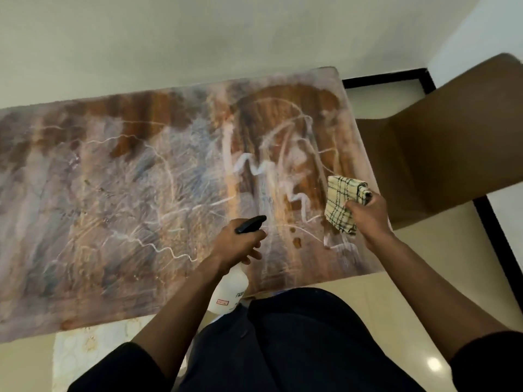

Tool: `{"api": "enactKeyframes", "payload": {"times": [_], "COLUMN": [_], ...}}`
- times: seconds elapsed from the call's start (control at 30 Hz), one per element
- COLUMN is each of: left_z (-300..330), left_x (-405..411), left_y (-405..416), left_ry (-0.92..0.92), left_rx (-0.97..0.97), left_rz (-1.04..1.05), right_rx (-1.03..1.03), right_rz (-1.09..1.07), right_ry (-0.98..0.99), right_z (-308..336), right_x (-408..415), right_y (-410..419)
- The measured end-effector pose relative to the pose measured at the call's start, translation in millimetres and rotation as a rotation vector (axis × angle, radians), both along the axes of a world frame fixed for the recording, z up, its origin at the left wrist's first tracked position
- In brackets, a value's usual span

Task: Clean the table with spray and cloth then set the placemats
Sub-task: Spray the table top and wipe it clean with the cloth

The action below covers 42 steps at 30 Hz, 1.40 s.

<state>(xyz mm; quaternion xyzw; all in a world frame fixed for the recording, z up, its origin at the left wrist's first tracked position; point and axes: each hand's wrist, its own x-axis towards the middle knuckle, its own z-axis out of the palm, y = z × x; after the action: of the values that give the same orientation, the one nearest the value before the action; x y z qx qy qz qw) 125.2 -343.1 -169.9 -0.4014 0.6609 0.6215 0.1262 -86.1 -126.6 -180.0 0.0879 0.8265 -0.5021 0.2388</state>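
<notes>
Table [119, 193]: a long rectangular top with a marbled pattern of brown, grey and pale veins; it fills the left and middle of the view, seen from above, with its far edge against a pale wall; parts of the surface look blurred.
Mat under the near left corner [93, 352]: a pale patterned sheet shows below the table's near edge; what it is cannot be told.
Left hand [237, 244]: closed around the neck of a spray bottle [229, 290]; the black nozzle points away over the table's middle right; the white bottle body hangs down past the near edge, close to the person's dark clothing.
Right hand [368, 216]: closed on a checked cloth [343, 203], cream with dark lines; the cloth is bunched and held above the table's right end; whether it touches the surface cannot be told.
Chair [452, 142]: brown, standing just beyond the table's right end.
Floor [410, 321]: glossy pale tiles with a dark border strip on the right.
</notes>
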Motion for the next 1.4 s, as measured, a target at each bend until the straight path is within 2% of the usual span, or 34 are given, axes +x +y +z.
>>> {"api": "enactKeyframes", "payload": {"times": [0.13,0.4,0.6,0.73,1.1,1.27,1.4], "left_z": [-11,-18,-24,-25,-23,-15,-19], "left_x": [-19,-39,-36,-40,-64,-77,-83], "left_y": [2,7,20,29,49,63,73], "left_ry": [-0.032,-0.048,-0.074,-0.119,-0.114,-0.071,-0.098], "left_rx": [0.013,0.082,0.099,0.084,0.081,0.203,0.208], "left_rz": [-0.122,-0.177,-0.293,-0.36,-0.384,-0.338,-0.313], "right_rx": [0.022,0.124,0.314,0.414,0.356,0.35,0.35], "right_rz": [-0.135,-0.285,-0.362,-0.382,-0.333,-0.326,-0.319], "right_ry": [0.03,0.136,0.292,0.33,0.361,0.336,0.31], "right_z": [3,10,13,12,2,-3,-8], "right_x": [13,63,93,99,67,49,40], "right_y": [31,64,71,74,95,110,119]}}
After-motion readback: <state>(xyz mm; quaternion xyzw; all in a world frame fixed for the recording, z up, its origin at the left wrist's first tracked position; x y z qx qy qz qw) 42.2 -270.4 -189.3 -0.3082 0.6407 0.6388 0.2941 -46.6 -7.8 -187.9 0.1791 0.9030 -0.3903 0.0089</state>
